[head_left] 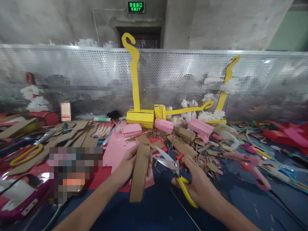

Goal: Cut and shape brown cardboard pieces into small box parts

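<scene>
My left hand (128, 165) is closed around a long folded strip of brown cardboard (140, 175), held upright over the blue table. Its fingers wrap the strip from behind and are partly hidden. In my right hand (196, 179) is a pair of scissors (176, 165) with red and yellow handles. Their blades are apart and point left toward the cardboard's upper end; I cannot tell whether they touch it. Pink paper (115, 152) and red paper (101, 178) lie beneath my left hand. Brown cardboard scraps (184, 146) are scattered just beyond the blades.
Yellow hooked models (136, 83) and pink boxes (164, 125) stand before a perforated metal panel (96, 64). At right lies a pink glue gun (252, 166) with a black cord. Cardboard strips (62, 138) and yellow-handled scissors (26, 155) lie at left, near a purple object (21, 200).
</scene>
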Demonstrator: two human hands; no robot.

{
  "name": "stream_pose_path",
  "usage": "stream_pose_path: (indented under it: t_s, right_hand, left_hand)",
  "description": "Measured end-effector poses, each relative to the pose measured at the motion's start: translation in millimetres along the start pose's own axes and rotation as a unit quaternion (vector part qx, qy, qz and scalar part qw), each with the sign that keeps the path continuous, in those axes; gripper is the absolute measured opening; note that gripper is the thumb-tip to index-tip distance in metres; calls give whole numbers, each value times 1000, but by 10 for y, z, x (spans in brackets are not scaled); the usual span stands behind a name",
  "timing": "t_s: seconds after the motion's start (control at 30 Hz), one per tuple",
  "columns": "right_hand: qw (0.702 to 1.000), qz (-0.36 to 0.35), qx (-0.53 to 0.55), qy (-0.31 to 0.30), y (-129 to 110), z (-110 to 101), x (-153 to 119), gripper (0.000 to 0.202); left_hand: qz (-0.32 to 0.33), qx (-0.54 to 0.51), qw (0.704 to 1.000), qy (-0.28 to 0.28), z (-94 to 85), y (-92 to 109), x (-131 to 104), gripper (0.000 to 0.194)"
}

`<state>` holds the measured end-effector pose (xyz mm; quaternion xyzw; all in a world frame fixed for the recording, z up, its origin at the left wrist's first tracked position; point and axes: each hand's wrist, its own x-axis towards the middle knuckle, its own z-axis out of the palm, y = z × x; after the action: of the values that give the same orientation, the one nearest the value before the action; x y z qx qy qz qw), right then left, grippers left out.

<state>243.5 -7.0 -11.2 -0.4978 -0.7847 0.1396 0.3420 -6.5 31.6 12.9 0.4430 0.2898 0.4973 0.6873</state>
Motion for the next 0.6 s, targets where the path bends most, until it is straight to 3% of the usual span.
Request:
stream_pose_path:
  t_s: [0.13, 0.4, 0.6]
  right_hand:
    - [1000, 11, 10, -4, -16, -14, 18, 23]
    - [1000, 12, -1, -8, -49, -4, 7, 24]
    - [1000, 11, -3, 2, -42, -13, 16, 25]
  left_hand:
    - [-22, -38, 998, 46, -6, 11, 21, 35]
    - [-69, -87, 989, 97, 36, 82, 36, 21]
    - [-123, -110, 985, 49, 48, 136, 16, 24]
